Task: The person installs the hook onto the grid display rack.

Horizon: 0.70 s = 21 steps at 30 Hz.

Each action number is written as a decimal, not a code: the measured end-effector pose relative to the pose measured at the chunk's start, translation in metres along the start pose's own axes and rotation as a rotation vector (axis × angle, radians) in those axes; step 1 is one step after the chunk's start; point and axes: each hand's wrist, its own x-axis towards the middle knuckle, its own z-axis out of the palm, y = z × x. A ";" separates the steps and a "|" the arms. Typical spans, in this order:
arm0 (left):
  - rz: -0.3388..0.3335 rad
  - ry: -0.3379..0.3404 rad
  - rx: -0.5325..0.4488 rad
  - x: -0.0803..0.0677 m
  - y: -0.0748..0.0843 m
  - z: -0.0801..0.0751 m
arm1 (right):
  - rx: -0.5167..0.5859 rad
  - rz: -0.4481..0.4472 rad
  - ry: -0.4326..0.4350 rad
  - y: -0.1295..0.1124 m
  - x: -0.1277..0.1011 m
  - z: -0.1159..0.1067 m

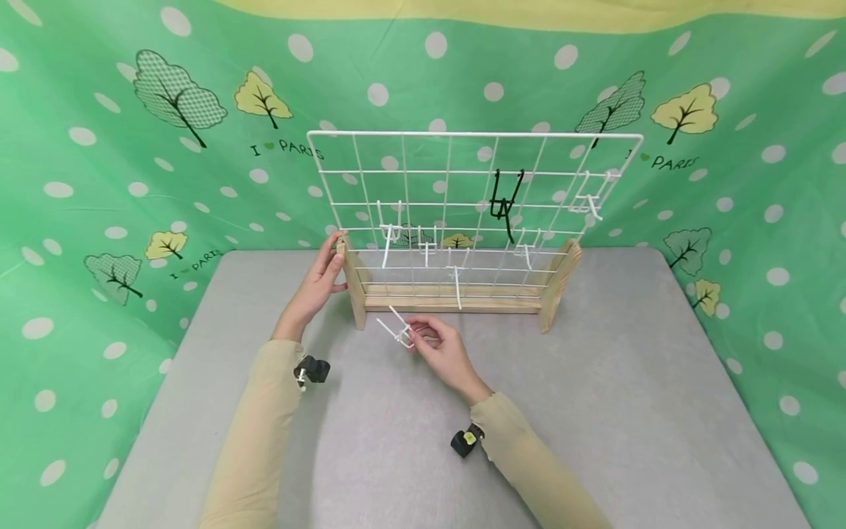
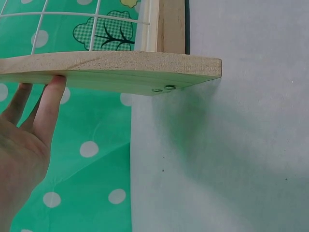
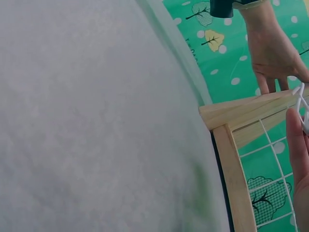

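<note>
Pinching a small white wire hook [image 1: 399, 328] in the fingertips of your right hand [image 1: 444, 351], you hold it just above the grey table [image 1: 628, 411], near the front of the white wire grid panel in its wooden stand [image 1: 456, 297]. Your left hand [image 1: 317, 283] rests with straight, relaxed fingers against the stand's left wooden foot [image 2: 116, 67]. Several white hooks and one black wire hook [image 1: 504, 202] hang on the grid.

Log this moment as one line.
left hand steadies wooden stand foot | right hand pinches white wire hook | white wire grid upright
</note>
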 end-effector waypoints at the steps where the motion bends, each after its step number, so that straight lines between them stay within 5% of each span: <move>1: 0.001 0.000 0.002 -0.001 0.001 0.000 | 0.010 0.005 0.002 -0.001 0.000 0.000; 12: 0.003 -0.001 0.001 -0.002 0.001 0.000 | 0.116 0.021 0.039 0.013 0.003 0.002; 21: 0.002 -0.008 0.005 -0.001 0.002 -0.001 | 0.084 -0.041 0.042 0.000 0.004 0.006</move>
